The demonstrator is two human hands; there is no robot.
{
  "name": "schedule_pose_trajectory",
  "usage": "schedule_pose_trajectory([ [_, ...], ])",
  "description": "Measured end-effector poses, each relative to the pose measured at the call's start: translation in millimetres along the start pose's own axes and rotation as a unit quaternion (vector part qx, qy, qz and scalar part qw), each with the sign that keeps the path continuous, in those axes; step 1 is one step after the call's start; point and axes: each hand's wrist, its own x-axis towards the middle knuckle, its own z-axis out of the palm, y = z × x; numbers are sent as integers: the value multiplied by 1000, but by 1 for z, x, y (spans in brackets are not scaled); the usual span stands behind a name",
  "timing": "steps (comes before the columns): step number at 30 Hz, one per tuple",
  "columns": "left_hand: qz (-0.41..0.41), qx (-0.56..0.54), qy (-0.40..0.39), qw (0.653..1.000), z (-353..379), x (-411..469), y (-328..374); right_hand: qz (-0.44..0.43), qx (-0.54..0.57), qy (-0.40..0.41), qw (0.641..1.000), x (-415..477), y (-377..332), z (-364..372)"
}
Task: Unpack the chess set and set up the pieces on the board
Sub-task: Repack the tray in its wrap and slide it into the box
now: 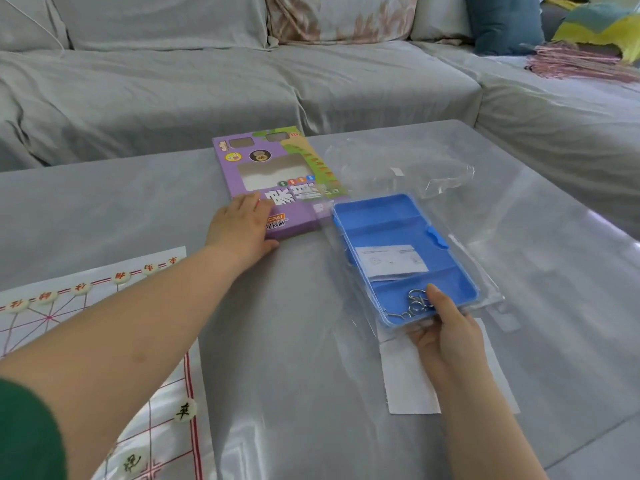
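Observation:
A paper chess board [162,382] with red lines lies at the lower left of the table. Several round white pieces [122,277] stand along its far edge, and two more [185,409] sit near its right edge. My left hand [242,228] rests on the near corner of a purple chess box [294,216], gripping its edge. My right hand [446,327] holds the near end of a blue plastic tray [391,220] inside a clear bag. The tray holds metal rings [412,303] and a folded leaflet [391,259].
An empty clear plastic bag [415,161] lies behind the tray. A white paper sheet [408,379] lies under my right wrist. The table has a grey cover [311,375]. A grey sofa [207,88] with cushions runs behind and to the right.

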Motion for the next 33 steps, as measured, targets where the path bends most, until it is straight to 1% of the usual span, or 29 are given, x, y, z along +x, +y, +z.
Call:
schedule_pose_trajectory([
  [3, -29, -21, -10, 999, 2, 4, -2, -10, 8, 9, 1000, 1, 1, 0],
  [7, -1, 82, 6, 997, 3, 5, -2, -8, 7, 6, 1000, 1, 2, 0],
  [10, 11, 98, 16, 995, 6, 5, -1, -12, 0, 0, 1000, 0, 2, 0],
  [15, 6, 21, 31, 999, 7, 1, -3, -11, 5, 1, 1000, 0, 3, -1],
  [20, 23, -29, 43, 998, 6, -6, -3, -16, 16, -10, 1000, 1, 2, -4],
  [23, -3, -56, 49, 997, 1, -7, 0, -17, 17, -25, 999, 1, 0, -7],
  [27, -40, -93, 72, 992, -9, -5, 0, -24, 29, -27, 999, -2, -3, -14],
  [33, -45, -127, 75, 988, -19, -5, 0, -35, 36, -15, 999, -8, -10, -22],
])
